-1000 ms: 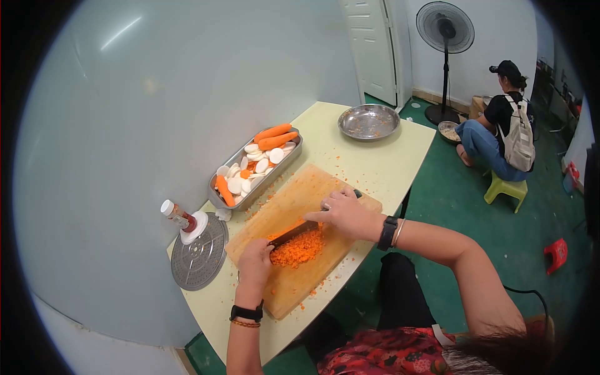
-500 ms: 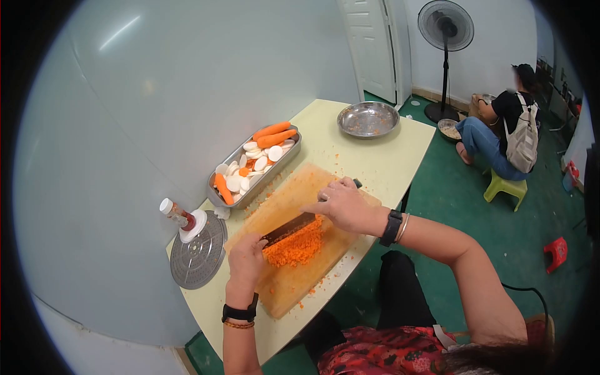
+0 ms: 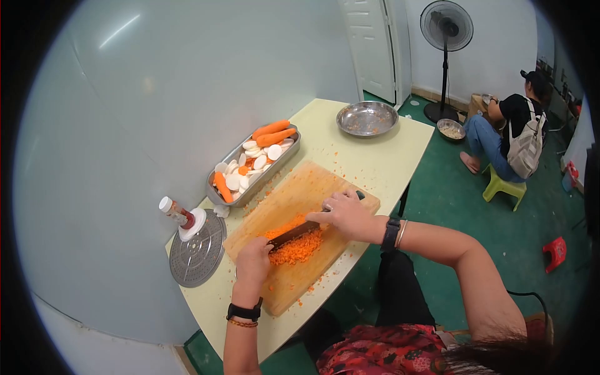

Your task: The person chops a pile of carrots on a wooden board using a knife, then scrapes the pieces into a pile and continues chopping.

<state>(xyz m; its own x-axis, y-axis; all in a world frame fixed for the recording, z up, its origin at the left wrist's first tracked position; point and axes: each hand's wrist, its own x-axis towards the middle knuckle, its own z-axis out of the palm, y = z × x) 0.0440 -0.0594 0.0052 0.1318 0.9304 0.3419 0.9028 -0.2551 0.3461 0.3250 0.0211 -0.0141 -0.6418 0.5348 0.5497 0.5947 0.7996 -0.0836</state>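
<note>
Finely chopped carrot (image 3: 301,249) lies in a heap on the wooden cutting board (image 3: 287,294). A dark-bladed knife (image 3: 292,233) rests across the heap, with carrot bits on both sides of it. My right hand (image 3: 347,215) grips the knife at its handle end, the handle's tip showing past the fingers. My left hand (image 3: 253,261) is closed on the far end of the blade, left of the heap.
A metal tray (image 3: 214,195) holds whole carrots and white slices. Nearby are a round metal dish (image 3: 367,120), a perforated grey disc (image 3: 197,253) and a jar (image 3: 177,214). A person (image 3: 515,125) sits on a green stool (image 3: 504,186) beside a standing fan (image 3: 446,28).
Both hands and the knife have shifted toward my body, from the heap's far edge onto its middle. The seated person has leaned to the right.
</note>
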